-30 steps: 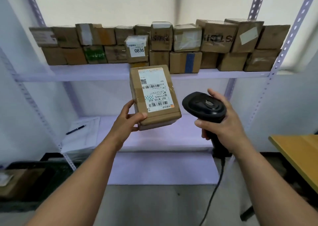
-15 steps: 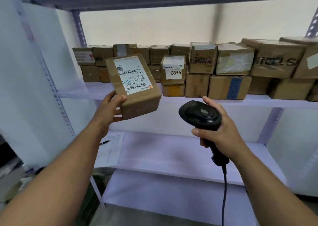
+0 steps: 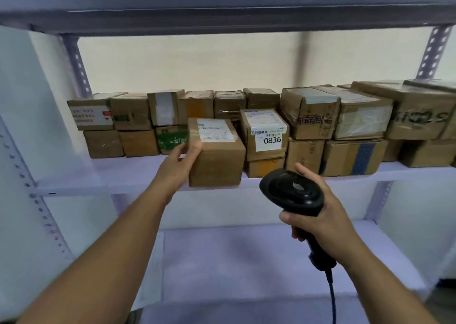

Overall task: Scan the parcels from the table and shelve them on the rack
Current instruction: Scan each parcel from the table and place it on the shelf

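Parcel point(image 3: 217, 161) of brown cardboard, white label facing up, is held at the front edge of the rack's middle shelf point(image 3: 111, 175), just beside a box marked 0836 point(image 3: 267, 138) and in front of a two-high row of boxes point(image 3: 130, 111). The person's left hand point(image 3: 180, 166) grips its left side, thumb on the near corner. The right hand point(image 3: 320, 215) is wrapped round the handle of a black barcode scanner point(image 3: 291, 190) below shelf level, its cable point(image 3: 332, 296) hanging down.

A plain cream wall point(image 3: 222, 62) runs behind, softly lit.
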{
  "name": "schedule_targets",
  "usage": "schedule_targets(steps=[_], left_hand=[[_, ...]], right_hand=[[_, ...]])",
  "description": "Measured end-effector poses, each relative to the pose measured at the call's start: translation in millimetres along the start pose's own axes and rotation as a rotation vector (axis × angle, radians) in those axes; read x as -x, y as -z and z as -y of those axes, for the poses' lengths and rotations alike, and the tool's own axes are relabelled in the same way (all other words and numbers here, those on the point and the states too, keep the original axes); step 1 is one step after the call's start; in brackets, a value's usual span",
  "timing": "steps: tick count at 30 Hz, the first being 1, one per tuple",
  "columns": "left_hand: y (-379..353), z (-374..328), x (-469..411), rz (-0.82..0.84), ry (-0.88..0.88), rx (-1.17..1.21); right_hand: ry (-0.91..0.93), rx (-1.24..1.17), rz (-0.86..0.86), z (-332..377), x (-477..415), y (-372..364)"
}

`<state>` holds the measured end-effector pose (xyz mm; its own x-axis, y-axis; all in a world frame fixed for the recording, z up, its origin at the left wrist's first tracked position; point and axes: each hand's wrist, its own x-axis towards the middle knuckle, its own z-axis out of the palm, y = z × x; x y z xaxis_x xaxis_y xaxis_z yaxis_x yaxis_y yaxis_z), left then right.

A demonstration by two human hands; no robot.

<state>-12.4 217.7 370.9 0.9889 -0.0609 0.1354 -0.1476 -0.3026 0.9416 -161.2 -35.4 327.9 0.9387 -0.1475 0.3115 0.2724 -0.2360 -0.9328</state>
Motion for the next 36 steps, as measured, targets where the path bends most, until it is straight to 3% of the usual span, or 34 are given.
schedule_targets(steps=[8, 18, 24, 26, 36], left_hand=[[-9, 22, -23, 0.006, -0.162, 0.029], [-10, 38, -29, 0.112, -0.234, 0.074], [-18, 38, 21, -0.229, -0.318, -0.148], [-30, 40, 51, -0.270, -0.382, -0.185], [-134, 20, 176, 0.051, -0.476, -0.361]], right_hand=[[-0.045, 0.047, -0.121, -7, 8, -15], [-0.091, 0.079, -0.209, -2, 30, -23], [-0.061, 0.053, -0.217, 6, 57, -14], [-0.063, 0.047, -0.222, 7, 71, -9], [-0.081, -0.012, -0.318, 13, 174, 53]])
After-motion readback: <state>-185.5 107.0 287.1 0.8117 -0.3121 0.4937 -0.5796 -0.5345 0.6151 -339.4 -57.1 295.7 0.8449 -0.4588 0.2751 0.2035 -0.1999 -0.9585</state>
